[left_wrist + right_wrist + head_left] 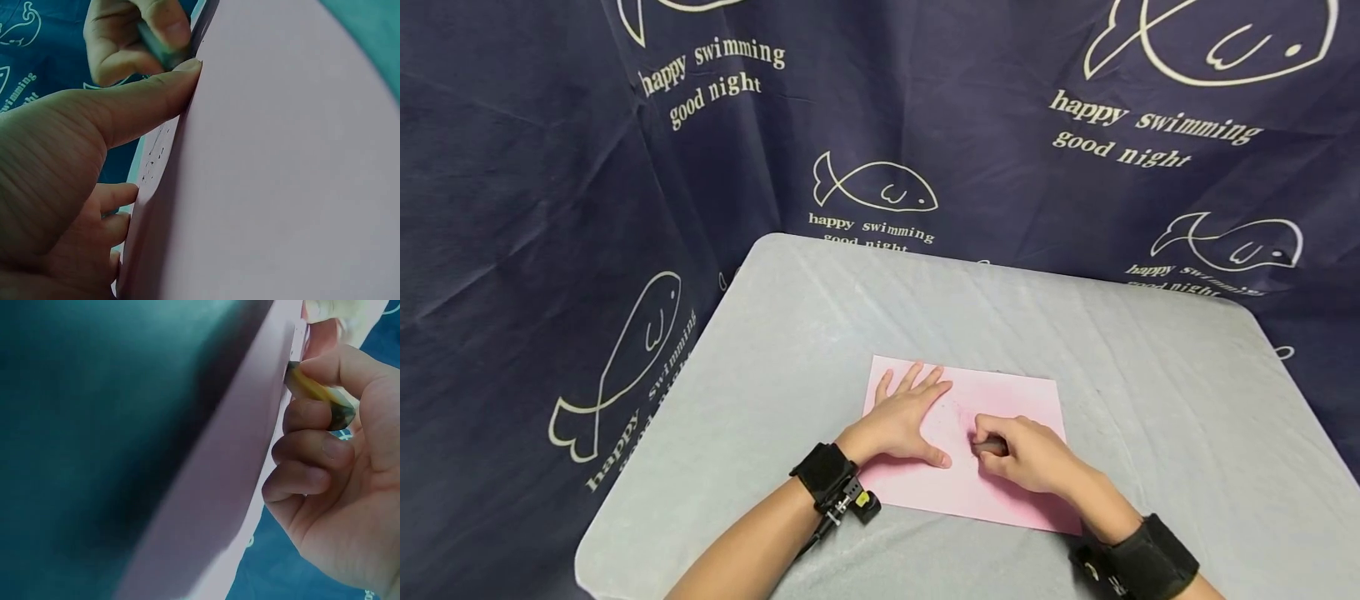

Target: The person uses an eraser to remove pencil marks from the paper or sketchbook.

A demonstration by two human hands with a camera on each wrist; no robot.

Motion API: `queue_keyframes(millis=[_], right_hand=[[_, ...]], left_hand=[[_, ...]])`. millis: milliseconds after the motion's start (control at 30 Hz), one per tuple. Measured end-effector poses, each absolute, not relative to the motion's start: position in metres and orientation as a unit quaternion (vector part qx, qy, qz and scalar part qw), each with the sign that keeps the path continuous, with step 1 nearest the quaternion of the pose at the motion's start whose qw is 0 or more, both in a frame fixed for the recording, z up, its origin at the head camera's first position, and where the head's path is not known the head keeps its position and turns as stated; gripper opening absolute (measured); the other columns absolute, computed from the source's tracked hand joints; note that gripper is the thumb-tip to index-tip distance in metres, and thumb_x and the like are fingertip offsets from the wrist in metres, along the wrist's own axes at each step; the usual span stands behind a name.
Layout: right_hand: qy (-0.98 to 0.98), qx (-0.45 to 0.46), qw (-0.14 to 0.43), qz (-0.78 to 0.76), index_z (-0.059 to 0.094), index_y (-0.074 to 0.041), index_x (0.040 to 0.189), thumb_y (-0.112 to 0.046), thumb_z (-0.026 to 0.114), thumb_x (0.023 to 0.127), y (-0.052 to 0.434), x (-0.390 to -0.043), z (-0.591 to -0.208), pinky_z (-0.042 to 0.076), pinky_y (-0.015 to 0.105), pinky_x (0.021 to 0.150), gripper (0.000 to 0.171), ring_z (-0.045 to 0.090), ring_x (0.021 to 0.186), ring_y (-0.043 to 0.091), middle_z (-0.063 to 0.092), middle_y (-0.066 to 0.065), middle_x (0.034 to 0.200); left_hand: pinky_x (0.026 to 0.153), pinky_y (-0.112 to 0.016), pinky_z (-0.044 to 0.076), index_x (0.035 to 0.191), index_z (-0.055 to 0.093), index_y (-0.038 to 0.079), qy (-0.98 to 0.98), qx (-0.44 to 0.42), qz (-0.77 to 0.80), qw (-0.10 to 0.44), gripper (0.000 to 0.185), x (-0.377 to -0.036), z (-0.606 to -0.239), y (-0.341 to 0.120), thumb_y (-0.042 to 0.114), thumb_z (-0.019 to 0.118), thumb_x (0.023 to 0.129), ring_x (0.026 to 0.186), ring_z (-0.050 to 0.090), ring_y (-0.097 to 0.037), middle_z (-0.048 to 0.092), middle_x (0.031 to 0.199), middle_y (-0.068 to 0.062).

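Right hand (1033, 458) gripping short crayon (991, 447), tip leftward on pink paper (1000, 400); left hand (906, 417) flat.

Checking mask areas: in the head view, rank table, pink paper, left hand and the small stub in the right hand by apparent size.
1. table
2. pink paper
3. left hand
4. stub, mostly hidden by the right hand
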State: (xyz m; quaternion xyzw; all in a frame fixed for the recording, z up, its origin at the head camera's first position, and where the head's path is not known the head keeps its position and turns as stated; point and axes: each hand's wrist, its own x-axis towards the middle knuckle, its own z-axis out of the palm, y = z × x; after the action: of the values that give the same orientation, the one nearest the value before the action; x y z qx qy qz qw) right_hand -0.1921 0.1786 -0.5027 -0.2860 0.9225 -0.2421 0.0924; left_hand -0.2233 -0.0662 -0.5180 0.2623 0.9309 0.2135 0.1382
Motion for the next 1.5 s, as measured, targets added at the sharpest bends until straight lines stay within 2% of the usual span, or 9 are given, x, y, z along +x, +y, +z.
queue_keyframes(millis=[333, 500, 600, 700, 767, 900, 1100, 1267, 1500], right_hand=[[0.935, -0.277, 0.095, -0.199, 0.054, -0.03, 0.081, -0.009, 0.074, 0.077, 0.202, -0.187, -0.495, 0.023, 0.02, 0.053, 0.03, 0.03, 0.056, -0.004, 0.03, -0.022, 0.061], [0.92, -0.318, 0.114, -0.199, 0.058, -0.026, 0.089, -0.011, 0.072, 0.086, 0.191, -0.194, -0.489, 0.028, 0.02, 0.054, 0.02, 0.032, 0.057, -0.004, 0.034, -0.022, 0.062], [0.902, -0.352, 0.111, -0.224, 0.06, -0.023, 0.096, -0.014, 0.072, 0.092, 0.179, -0.198, -0.49, 0.037, 0.02, 0.059, 0.016, 0.04, 0.062, -0.005, 0.046, -0.022, 0.066], [0.892, -0.374, 0.101, -0.233, 0.06, -0.022, 0.102, -0.015, 0.072, 0.094, 0.168, -0.201, -0.495, 0.043, 0.022, 0.066, 0.015, 0.045, 0.067, -0.004, 0.052, -0.021, 0.071], [0.894, -0.374, 0.095, -0.23, 0.06, -0.024, 0.1, -0.015, 0.072, 0.094, 0.164, -0.202, -0.499, 0.042, 0.022, 0.065, 0.016, 0.044, 0.067, -0.004, 0.049, -0.022, 0.07], [0.906, -0.344, 0.089, -0.229, 0.059, -0.027, 0.091, -0.013, 0.075, 0.087, 0.164, -0.201, -0.503, 0.033, 0.021, 0.057, 0.021, 0.033, 0.06, -0.002, 0.033, -0.02, 0.063], [0.92, -0.302, 0.084, -0.233, 0.056, -0.029, 0.084, -0.012, 0.078, 0.079, 0.178, -0.197, -0.504, 0.031, 0.021, 0.055, 0.028, 0.034, 0.059, -0.001, 0.033, -0.021, 0.064], [0.932, -0.272, 0.083, -0.226, 0.051, -0.028, 0.078, -0.011, 0.079, 0.074, 0.197, -0.193, -0.503, 0.021, 0.021, 0.054, 0.033, 0.028, 0.056, -0.003, 0.029, -0.021, 0.061], [0.932, -0.283, 0.095, -0.208, 0.05, -0.026, 0.079, -0.009, 0.077, 0.075, 0.211, -0.193, -0.497, 0.022, 0.019, 0.056, 0.033, 0.029, 0.056, -0.005, 0.031, -0.023, 0.061]], left_hand=[[0.124, -0.063, -0.001, 0.161, 0.032, 0.024, 0.931, 0.261, 0.22, 0.133, 0.115, -0.222, -0.519, -0.066, 0.063, 0.086, 0.068, 0.161, 0.001, -0.025, 0.013, 0.173, 0.003], [0.124, -0.063, -0.001, 0.161, 0.032, 0.023, 0.931, 0.26, 0.22, 0.135, 0.115, -0.222, -0.52, -0.066, 0.063, 0.086, 0.068, 0.161, 0.001, -0.025, 0.014, 0.173, 0.003], [0.124, -0.063, -0.001, 0.161, 0.032, 0.023, 0.931, 0.259, 0.219, 0.137, 0.115, -0.221, -0.52, -0.066, 0.063, 0.086, 0.068, 0.161, 0.002, -0.025, 0.014, 0.173, 0.003], [0.124, -0.063, -0.001, 0.161, 0.032, 0.023, 0.93, 0.262, 0.218, 0.139, 0.115, -0.221, -0.521, -0.065, 0.063, 0.086, 0.068, 0.161, 0.002, -0.025, 0.014, 0.173, 0.003], [0.124, -0.063, -0.001, 0.161, 0.032, 0.023, 0.928, 0.265, 0.22, 0.142, 0.115, -0.221, -0.521, -0.064, 0.064, 0.086, 0.068, 0.161, 0.001, -0.025, 0.014, 0.173, 0.003], [0.124, -0.063, -0.001, 0.161, 0.032, 0.024, 0.928, 0.263, 0.223, 0.143, 0.115, -0.221, -0.521, -0.063, 0.064, 0.085, 0.068, 0.161, 0.001, -0.025, 0.013, 0.173, 0.003], [0.124, -0.063, -0.002, 0.161, 0.032, 0.024, 0.93, 0.255, 0.224, 0.138, 0.114, -0.221, -0.52, -0.065, 0.062, 0.086, 0.068, 0.161, -0.001, -0.027, 0.014, 0.173, 0.004], [0.124, -0.063, -0.003, 0.161, 0.033, 0.025, 0.929, 0.255, 0.23, 0.139, 0.115, -0.223, -0.518, -0.064, 0.062, 0.087, 0.067, 0.161, -0.002, -0.029, 0.014, 0.173, 0.004], [0.124, -0.063, -0.004, 0.162, 0.032, 0.026, 0.93, 0.253, 0.228, 0.142, 0.115, -0.223, -0.516, -0.064, 0.062, 0.087, 0.067, 0.161, -0.004, -0.028, 0.013, 0.173, 0.005]])
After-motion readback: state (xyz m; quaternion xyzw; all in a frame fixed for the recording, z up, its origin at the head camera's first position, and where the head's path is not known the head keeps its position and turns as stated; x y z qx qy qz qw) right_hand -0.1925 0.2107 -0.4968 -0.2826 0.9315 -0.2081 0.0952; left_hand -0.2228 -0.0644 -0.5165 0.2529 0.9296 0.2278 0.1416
